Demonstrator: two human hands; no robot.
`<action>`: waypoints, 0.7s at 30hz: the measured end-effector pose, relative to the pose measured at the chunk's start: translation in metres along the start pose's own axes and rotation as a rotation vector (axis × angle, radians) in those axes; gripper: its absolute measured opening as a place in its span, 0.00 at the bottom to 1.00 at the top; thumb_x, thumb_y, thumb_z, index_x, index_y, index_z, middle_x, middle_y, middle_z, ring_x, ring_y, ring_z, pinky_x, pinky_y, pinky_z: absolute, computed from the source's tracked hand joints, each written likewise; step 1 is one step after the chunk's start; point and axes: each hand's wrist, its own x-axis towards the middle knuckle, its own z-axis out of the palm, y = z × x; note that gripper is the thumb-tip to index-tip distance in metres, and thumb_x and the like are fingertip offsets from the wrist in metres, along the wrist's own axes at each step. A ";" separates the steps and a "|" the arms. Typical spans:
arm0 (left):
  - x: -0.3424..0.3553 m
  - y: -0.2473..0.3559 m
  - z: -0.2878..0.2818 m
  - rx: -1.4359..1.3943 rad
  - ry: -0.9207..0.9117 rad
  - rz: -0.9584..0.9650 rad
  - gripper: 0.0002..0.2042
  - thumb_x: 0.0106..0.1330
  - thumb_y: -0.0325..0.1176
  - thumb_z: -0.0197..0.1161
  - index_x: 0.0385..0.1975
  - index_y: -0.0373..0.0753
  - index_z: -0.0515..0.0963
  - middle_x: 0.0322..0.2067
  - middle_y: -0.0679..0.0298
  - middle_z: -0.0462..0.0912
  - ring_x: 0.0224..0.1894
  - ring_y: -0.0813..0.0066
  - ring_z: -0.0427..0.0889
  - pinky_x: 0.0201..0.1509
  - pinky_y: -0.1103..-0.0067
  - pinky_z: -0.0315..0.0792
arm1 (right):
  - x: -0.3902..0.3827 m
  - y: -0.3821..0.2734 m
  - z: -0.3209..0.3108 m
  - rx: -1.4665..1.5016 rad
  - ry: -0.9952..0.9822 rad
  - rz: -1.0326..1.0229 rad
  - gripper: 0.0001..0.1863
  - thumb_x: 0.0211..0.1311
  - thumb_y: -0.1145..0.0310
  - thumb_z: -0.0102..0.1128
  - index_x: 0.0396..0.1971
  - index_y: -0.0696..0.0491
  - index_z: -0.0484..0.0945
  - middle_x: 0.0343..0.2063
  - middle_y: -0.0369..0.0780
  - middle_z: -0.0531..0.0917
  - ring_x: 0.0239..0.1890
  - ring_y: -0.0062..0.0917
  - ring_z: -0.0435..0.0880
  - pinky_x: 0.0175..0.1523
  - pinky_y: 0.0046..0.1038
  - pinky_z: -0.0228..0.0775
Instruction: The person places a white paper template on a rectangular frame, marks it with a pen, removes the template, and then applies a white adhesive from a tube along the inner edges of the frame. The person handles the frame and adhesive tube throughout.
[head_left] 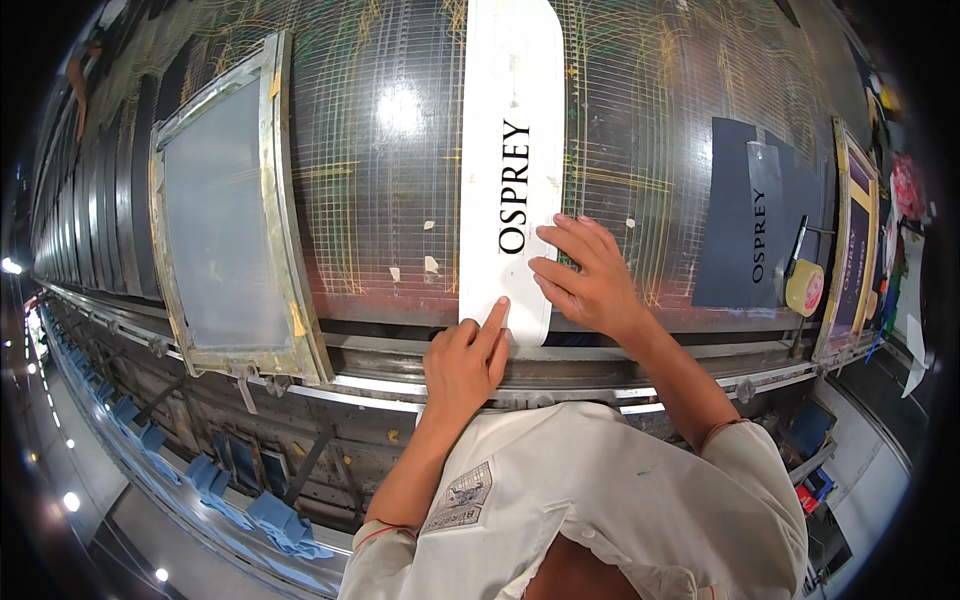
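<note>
A long white strip with rounded corners and black printed lettering (514, 190) lies lengthwise away from me on a dark table marked all over with lines. My left hand (466, 362) is at its near end, index finger stretched out onto the white surface and the other fingers bent. On the strip's right edge, beside the lettering, rests my right hand (590, 283) with its fingers apart. Neither hand holds anything. Part of the strip's near end is under or beside my left hand.
To the left lies a framed printing screen (225, 215). At the right are a dark printed sheet (735, 215), a tape roll (804, 290) and another framed screen (850, 245). A metal rail (380, 385) runs along the table's near edge. Blue cloths (280, 522) hang at lower left.
</note>
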 end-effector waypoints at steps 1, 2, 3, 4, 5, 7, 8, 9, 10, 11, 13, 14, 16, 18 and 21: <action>0.000 0.000 0.000 0.008 -0.004 0.000 0.24 0.61 0.32 0.68 0.60 0.49 0.79 0.19 0.66 0.65 0.19 0.69 0.70 0.25 0.72 0.67 | 0.000 0.001 0.001 -0.003 0.003 -0.001 0.10 0.56 0.66 0.69 0.39 0.46 0.84 0.55 0.38 0.79 0.64 0.36 0.74 0.69 0.45 0.62; -0.001 0.000 0.000 0.016 -0.009 0.000 0.23 0.62 0.33 0.68 0.60 0.49 0.79 0.19 0.66 0.66 0.19 0.68 0.70 0.25 0.72 0.68 | -0.001 0.001 0.001 -0.006 0.006 -0.002 0.10 0.56 0.66 0.69 0.39 0.46 0.83 0.55 0.38 0.79 0.64 0.36 0.74 0.69 0.45 0.62; -0.001 0.000 0.001 0.010 -0.005 0.001 0.23 0.62 0.33 0.68 0.60 0.49 0.79 0.19 0.66 0.66 0.19 0.68 0.70 0.25 0.72 0.68 | -0.001 0.001 0.002 -0.008 0.010 -0.002 0.11 0.56 0.65 0.70 0.39 0.46 0.83 0.55 0.38 0.79 0.64 0.36 0.74 0.69 0.45 0.62; -0.001 -0.001 0.001 0.004 -0.001 0.001 0.23 0.62 0.33 0.68 0.60 0.49 0.79 0.19 0.66 0.66 0.19 0.68 0.70 0.25 0.72 0.68 | -0.002 -0.001 0.002 -0.012 0.018 0.009 0.12 0.55 0.63 0.70 0.39 0.46 0.83 0.55 0.38 0.79 0.64 0.37 0.73 0.70 0.45 0.62; -0.001 0.000 0.001 -0.002 0.002 0.002 0.23 0.62 0.33 0.68 0.60 0.49 0.79 0.19 0.66 0.66 0.19 0.68 0.70 0.25 0.72 0.68 | -0.002 -0.004 0.003 -0.016 0.025 0.020 0.13 0.54 0.62 0.71 0.39 0.46 0.83 0.55 0.38 0.79 0.64 0.37 0.73 0.70 0.46 0.61; -0.001 0.000 0.001 -0.020 0.010 -0.006 0.23 0.61 0.32 0.69 0.59 0.48 0.80 0.19 0.66 0.66 0.20 0.69 0.70 0.25 0.73 0.67 | -0.002 -0.006 0.006 -0.030 0.043 0.033 0.14 0.53 0.60 0.72 0.39 0.46 0.83 0.55 0.38 0.79 0.64 0.37 0.73 0.71 0.46 0.61; -0.001 0.000 0.000 -0.029 0.013 -0.010 0.23 0.60 0.32 0.70 0.59 0.48 0.81 0.19 0.66 0.66 0.20 0.70 0.70 0.25 0.74 0.66 | -0.002 -0.007 0.008 -0.040 0.052 0.035 0.15 0.52 0.59 0.73 0.39 0.46 0.83 0.55 0.38 0.79 0.65 0.38 0.73 0.71 0.46 0.61; -0.001 0.001 -0.001 -0.055 0.004 -0.016 0.23 0.61 0.31 0.69 0.59 0.47 0.80 0.19 0.66 0.66 0.20 0.70 0.70 0.26 0.74 0.66 | -0.003 -0.007 0.009 -0.048 0.061 0.039 0.16 0.51 0.58 0.73 0.39 0.46 0.83 0.55 0.38 0.79 0.65 0.38 0.73 0.71 0.46 0.61; -0.002 0.001 -0.004 -0.082 -0.006 -0.021 0.23 0.61 0.30 0.69 0.59 0.46 0.80 0.19 0.65 0.67 0.20 0.71 0.70 0.26 0.75 0.67 | -0.003 -0.008 0.010 -0.049 0.064 0.037 0.16 0.51 0.57 0.73 0.39 0.46 0.83 0.55 0.38 0.79 0.65 0.38 0.73 0.71 0.46 0.61; -0.002 0.002 -0.006 -0.108 -0.016 -0.027 0.23 0.61 0.30 0.69 0.59 0.45 0.80 0.20 0.65 0.67 0.21 0.72 0.69 0.26 0.76 0.67 | -0.004 -0.008 0.010 -0.049 0.067 0.035 0.16 0.51 0.57 0.73 0.39 0.46 0.83 0.55 0.38 0.79 0.65 0.38 0.73 0.71 0.46 0.61; -0.001 0.006 -0.016 -0.279 -0.032 -0.090 0.26 0.62 0.27 0.66 0.63 0.42 0.76 0.21 0.67 0.68 0.22 0.75 0.69 0.28 0.77 0.68 | -0.004 -0.006 0.011 -0.051 0.073 0.030 0.16 0.51 0.57 0.73 0.39 0.46 0.82 0.55 0.38 0.79 0.65 0.38 0.73 0.71 0.46 0.61; -0.001 0.007 -0.020 -0.364 -0.040 -0.122 0.27 0.63 0.26 0.64 0.65 0.41 0.73 0.21 0.67 0.68 0.22 0.76 0.68 0.28 0.78 0.68 | -0.005 -0.006 0.011 -0.051 0.075 0.027 0.16 0.52 0.56 0.73 0.39 0.46 0.82 0.55 0.38 0.79 0.65 0.38 0.72 0.71 0.46 0.61; -0.003 0.004 -0.024 -0.570 -0.042 -0.263 0.31 0.65 0.24 0.61 0.71 0.40 0.65 0.24 0.69 0.69 0.24 0.79 0.68 0.30 0.80 0.68 | -0.006 -0.006 0.012 -0.051 0.075 0.024 0.16 0.52 0.56 0.73 0.39 0.45 0.82 0.55 0.38 0.79 0.65 0.38 0.72 0.71 0.46 0.61; -0.003 -0.004 -0.025 -0.786 -0.075 -0.354 0.36 0.69 0.22 0.55 0.77 0.41 0.50 0.30 0.72 0.70 0.26 0.84 0.69 0.30 0.84 0.68 | -0.006 -0.006 0.012 -0.056 0.075 0.027 0.16 0.52 0.56 0.73 0.39 0.45 0.82 0.56 0.38 0.79 0.65 0.38 0.72 0.71 0.46 0.60; 0.002 -0.005 -0.026 -0.937 -0.094 -0.485 0.35 0.70 0.21 0.53 0.77 0.41 0.48 0.32 0.70 0.71 0.26 0.85 0.70 0.29 0.86 0.67 | -0.007 -0.007 0.013 -0.062 0.077 0.028 0.16 0.52 0.56 0.72 0.39 0.46 0.82 0.56 0.38 0.79 0.65 0.38 0.72 0.72 0.46 0.60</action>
